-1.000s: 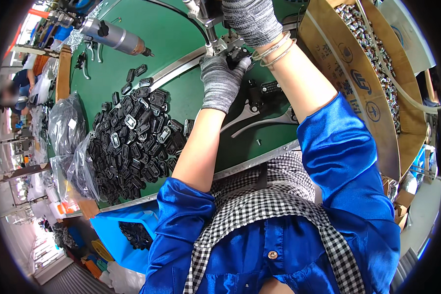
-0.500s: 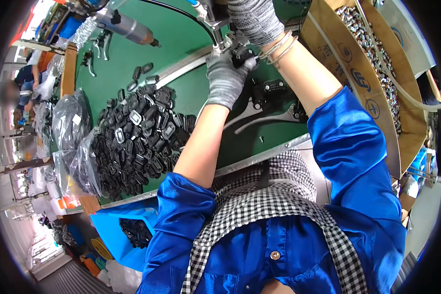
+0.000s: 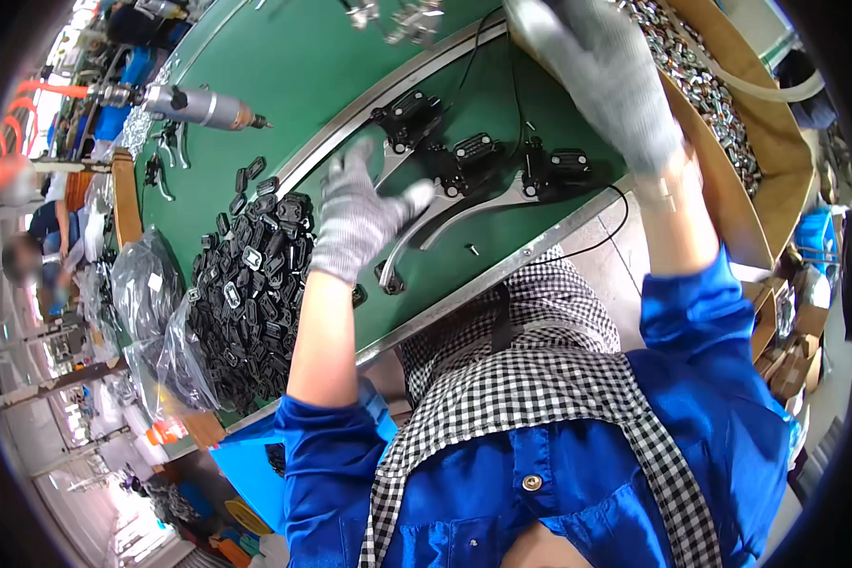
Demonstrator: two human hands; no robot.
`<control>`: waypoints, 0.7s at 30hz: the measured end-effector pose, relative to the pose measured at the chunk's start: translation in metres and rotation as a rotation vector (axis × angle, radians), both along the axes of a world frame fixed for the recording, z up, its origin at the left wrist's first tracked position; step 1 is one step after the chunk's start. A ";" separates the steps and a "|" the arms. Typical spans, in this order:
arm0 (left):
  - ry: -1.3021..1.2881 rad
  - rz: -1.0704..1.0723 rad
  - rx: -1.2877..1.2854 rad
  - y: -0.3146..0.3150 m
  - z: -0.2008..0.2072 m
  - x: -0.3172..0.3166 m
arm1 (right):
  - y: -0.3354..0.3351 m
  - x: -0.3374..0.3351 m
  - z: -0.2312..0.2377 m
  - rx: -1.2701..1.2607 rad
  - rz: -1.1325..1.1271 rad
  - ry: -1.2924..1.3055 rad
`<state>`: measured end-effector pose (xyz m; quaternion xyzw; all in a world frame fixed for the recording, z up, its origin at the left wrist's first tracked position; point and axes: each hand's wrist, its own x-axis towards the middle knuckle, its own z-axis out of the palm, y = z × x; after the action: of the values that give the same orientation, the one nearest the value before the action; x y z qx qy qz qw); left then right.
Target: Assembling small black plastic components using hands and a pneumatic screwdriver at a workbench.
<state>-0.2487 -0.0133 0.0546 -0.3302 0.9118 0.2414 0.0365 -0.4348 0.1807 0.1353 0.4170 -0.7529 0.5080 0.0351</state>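
Observation:
My left hand point(image 3: 355, 213), in a grey knit glove, is open with fingers spread over the handle ends of several brake levers. These levers have silver handles and black bodies; one brake lever point(image 3: 549, 170) lies nearest the table's front edge, another brake lever point(image 3: 469, 156) beside it, and a third brake lever point(image 3: 407, 118) lies farther back. Thin black cables run from them. My right hand point(image 3: 615, 85), gloved too and blurred, is at the near side of the cardboard box point(image 3: 719, 180); its fingertips reach the picture's top edge, so what they hold, if anything, is unclear.
A heap of black plastic caps point(image 3: 256, 284) lies left on the green table point(image 3: 256, 57). Behind it are a pneumatic screwdriver point(image 3: 208, 106) and two small silver levers point(image 3: 170, 147). A metal fixture point(image 3: 412, 21) stands at the top. A loose screw point(image 3: 473, 249) lies near the front edge.
My hands have parted from the fixture. The left has moved left and nearer, its fingers opening; the right has moved right toward the box. The view has shifted and the levers are now uncovered.

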 end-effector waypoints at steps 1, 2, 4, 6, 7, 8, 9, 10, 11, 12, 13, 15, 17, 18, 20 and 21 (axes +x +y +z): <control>-0.109 -0.087 -0.072 0.008 0.004 0.000 | 0.029 0.010 -0.015 0.056 -0.032 -0.046; -0.227 -0.150 -0.144 0.011 0.002 0.003 | 0.046 0.021 -0.041 0.111 -0.039 -0.101; -0.222 -0.139 -0.159 0.010 -0.001 0.009 | 0.078 0.032 -0.066 0.515 -0.091 0.152; -0.228 -0.152 -0.143 0.000 -0.002 0.008 | 0.086 0.039 -0.084 0.634 -0.067 0.055; -0.229 -0.170 -0.119 -0.004 -0.002 0.002 | 0.081 0.036 -0.092 0.628 -0.070 0.025; -0.230 -0.174 -0.127 -0.005 0.001 -0.004 | 0.077 0.034 -0.096 0.622 -0.072 -0.004; -0.303 -0.169 -0.116 -0.003 0.005 -0.012 | 0.076 0.031 -0.099 0.614 -0.082 -0.002; -0.375 -0.162 -0.106 0.000 0.007 -0.018 | 0.075 0.028 -0.101 0.601 0.003 -0.015; -0.375 -0.166 -0.157 0.004 0.007 -0.020 | 0.075 0.027 -0.101 0.587 0.088 -0.027; -0.381 -0.188 -0.178 0.004 0.008 -0.023 | 0.072 0.031 -0.096 0.572 0.119 -0.011; -0.358 -0.178 -0.076 -0.005 -0.001 -0.023 | 0.070 0.036 -0.095 0.536 0.135 -0.012; -0.427 -0.223 -0.057 -0.009 0.005 -0.028 | 0.058 0.039 -0.110 0.475 0.137 -0.029; -0.393 -0.179 0.085 -0.019 -0.003 -0.032 | 0.042 0.037 -0.121 0.460 0.099 -0.049; -0.355 -0.124 0.249 -0.026 -0.009 -0.028 | 0.035 0.037 -0.121 0.466 0.075 -0.068; -0.116 -0.082 0.795 -0.037 0.000 -0.017 | 0.028 0.033 -0.122 0.448 0.049 -0.082; -0.145 -0.118 0.721 -0.035 0.007 -0.020 | 0.026 0.030 -0.126 0.442 0.030 -0.104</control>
<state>-0.2682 -0.0479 0.0619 -0.2594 0.7807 0.5204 0.2288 -0.4043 0.2065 0.0095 0.3986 -0.8405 0.3520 -0.1036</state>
